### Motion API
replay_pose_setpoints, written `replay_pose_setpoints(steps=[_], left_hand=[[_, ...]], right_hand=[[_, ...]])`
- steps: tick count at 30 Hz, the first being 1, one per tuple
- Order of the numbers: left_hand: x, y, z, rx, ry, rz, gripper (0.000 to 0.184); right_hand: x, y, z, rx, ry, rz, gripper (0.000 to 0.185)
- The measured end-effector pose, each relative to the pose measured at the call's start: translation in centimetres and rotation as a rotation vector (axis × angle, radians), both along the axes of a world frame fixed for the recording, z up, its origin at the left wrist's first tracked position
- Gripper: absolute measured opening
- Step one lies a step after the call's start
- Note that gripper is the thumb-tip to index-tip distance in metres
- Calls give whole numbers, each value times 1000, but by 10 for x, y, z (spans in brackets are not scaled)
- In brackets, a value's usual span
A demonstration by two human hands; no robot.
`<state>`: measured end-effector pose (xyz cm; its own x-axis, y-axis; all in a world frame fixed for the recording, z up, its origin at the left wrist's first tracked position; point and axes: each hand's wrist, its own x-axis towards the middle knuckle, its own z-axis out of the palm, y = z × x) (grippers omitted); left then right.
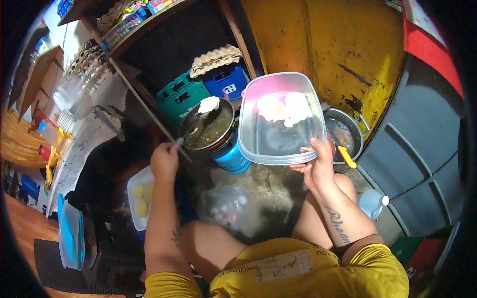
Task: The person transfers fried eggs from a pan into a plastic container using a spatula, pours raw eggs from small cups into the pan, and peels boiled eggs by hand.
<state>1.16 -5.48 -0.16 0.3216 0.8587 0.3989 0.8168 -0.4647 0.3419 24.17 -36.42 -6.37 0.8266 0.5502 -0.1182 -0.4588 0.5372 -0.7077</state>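
Note:
My left hand (165, 161) is closed around the pale handle of what looks like a cooking turner (180, 142), which reaches over the frying pan (218, 136). A fried egg (209, 104) lies at the turner's far end, over the pan's far rim; the blade is mostly hidden. Dark oil covers the pan bottom. With my right hand (318, 166) I grip the near right corner of a clear plastic container (283, 144), thumb over its rim. Several fried eggs (285, 107) sit inside it, beside the pan and tilted towards me.
A blue gas canister stove (232, 158) stands under the pan. At right are a pot (343, 131), a yellow handle (347, 157) and a water jug (372, 203). A bag of eggs (226, 206) and a white tray (135, 198) with yellow pieces sit low. Crates (184, 97) stand behind.

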Motion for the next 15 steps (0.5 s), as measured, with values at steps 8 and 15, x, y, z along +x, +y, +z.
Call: replay_pose_setpoints(steps=[8, 15], left_hand=[[-15, -5, 28, 143, 9, -63, 29], [-24, 7, 39, 130, -19, -81, 29]], right_hand=[[-14, 5, 0, -26, 12, 50, 49], [-20, 5, -1, -47, 8, 100, 53]])
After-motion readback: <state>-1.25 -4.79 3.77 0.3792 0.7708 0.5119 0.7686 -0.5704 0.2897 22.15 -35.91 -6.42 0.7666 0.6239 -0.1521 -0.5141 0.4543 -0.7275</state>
